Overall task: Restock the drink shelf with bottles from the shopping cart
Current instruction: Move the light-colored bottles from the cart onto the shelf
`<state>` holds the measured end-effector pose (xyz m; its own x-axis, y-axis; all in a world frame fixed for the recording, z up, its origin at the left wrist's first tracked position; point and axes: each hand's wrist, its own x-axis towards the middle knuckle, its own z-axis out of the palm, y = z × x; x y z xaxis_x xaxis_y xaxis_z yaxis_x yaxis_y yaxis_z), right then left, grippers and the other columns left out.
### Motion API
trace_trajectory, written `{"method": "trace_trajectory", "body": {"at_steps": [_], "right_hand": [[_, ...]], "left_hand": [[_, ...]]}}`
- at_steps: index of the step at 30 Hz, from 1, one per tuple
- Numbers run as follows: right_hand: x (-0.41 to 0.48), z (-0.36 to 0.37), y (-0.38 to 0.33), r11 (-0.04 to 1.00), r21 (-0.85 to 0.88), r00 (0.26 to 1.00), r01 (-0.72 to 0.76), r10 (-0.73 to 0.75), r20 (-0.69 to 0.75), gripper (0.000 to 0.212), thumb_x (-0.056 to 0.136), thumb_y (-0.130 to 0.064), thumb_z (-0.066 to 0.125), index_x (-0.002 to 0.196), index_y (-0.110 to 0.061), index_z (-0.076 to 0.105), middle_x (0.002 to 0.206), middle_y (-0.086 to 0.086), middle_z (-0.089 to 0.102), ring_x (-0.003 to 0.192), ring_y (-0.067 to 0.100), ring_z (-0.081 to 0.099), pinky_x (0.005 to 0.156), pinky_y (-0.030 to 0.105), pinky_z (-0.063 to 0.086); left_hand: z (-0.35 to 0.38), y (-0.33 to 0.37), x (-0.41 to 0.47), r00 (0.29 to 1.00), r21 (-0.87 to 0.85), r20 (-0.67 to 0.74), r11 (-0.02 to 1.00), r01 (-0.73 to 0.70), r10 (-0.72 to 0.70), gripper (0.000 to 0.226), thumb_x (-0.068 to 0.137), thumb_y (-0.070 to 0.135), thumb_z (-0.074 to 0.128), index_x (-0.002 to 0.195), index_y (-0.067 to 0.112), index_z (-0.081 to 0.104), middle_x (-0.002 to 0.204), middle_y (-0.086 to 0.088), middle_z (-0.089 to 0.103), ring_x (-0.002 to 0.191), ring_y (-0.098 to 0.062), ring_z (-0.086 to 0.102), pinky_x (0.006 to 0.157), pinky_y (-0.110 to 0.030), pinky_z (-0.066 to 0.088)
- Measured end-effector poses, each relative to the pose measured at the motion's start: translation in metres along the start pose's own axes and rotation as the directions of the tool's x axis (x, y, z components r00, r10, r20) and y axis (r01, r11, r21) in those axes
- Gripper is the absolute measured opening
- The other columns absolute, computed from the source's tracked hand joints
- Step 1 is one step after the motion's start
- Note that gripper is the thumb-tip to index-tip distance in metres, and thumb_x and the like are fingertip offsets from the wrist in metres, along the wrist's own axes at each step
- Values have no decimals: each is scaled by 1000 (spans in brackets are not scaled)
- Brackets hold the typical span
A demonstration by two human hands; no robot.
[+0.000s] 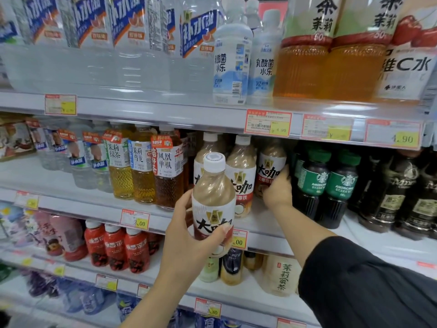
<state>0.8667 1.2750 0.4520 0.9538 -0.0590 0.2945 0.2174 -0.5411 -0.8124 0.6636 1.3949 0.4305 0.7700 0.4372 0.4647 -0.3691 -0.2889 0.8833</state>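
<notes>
So a milk-coffee bottle (214, 192) with a white cap is gripped upright in the left hand (189, 237), held out just in front of the drink shelf (94, 207). A matching bottle (272, 162) standing on that shelf is clasped by the right hand (277, 188), fingers curled round its side. Green-capped coffee bottles (331, 183) are parked just right of that hand, and two more milk coffees (241, 176) are lined up between the hands.

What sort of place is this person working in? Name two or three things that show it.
Most likely a supermarket drinks aisle: tiered shelves hold rows of bottled drinks, price tags run along the shelf edges, the left hand grips a coffee bottle and the right hand a shelved bottle.
</notes>
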Motion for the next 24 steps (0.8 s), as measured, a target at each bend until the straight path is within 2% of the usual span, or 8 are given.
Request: {"method": "trace_trajectory", "body": {"at_steps": [4, 9, 14, 24], "right_hand": [[12, 5, 2, 1000, -13, 999, 12, -11, 36, 82, 84, 2, 55, 147, -6, 4, 137, 24, 43, 125, 39, 44, 104, 45, 37], [18, 7, 5, 998, -23, 997, 58, -57, 52, 75, 84, 5, 55, 145, -2, 11, 135, 24, 44, 124, 38, 44, 101, 41, 37], [28, 10, 7, 999, 1, 996, 45, -45, 79, 77, 85, 4, 55, 146, -3, 9, 138, 22, 41, 127, 35, 42, 104, 39, 34], [30, 6, 9, 999, 18, 989, 36, -38, 141, 79, 87, -1, 56, 147, -5, 4, 140, 22, 40, 127, 35, 42, 105, 41, 34]], "left_hand": [[-3, -2, 2, 1000, 18, -22, 1000, 16, -16, 70, 68, 12, 80, 117, 47, 44, 103, 30, 60, 97, 5, 59, 74, -11, 50], [-5, -1, 2, 1000, 37, -19, 999, 22, -22, 70, 68, 11, 80, 118, 44, 44, 101, 29, 61, 95, 5, 59, 74, -11, 50], [-3, 2, 3, 999, 39, -13, 999, 34, -33, 69, 67, 11, 80, 116, 45, 45, 100, 30, 61, 94, 6, 59, 71, -8, 48], [1, 3, 2, 1000, 46, -8, 999, 29, -29, 69, 68, 18, 81, 115, 51, 43, 102, 30, 61, 95, 3, 60, 76, -18, 53]]}}
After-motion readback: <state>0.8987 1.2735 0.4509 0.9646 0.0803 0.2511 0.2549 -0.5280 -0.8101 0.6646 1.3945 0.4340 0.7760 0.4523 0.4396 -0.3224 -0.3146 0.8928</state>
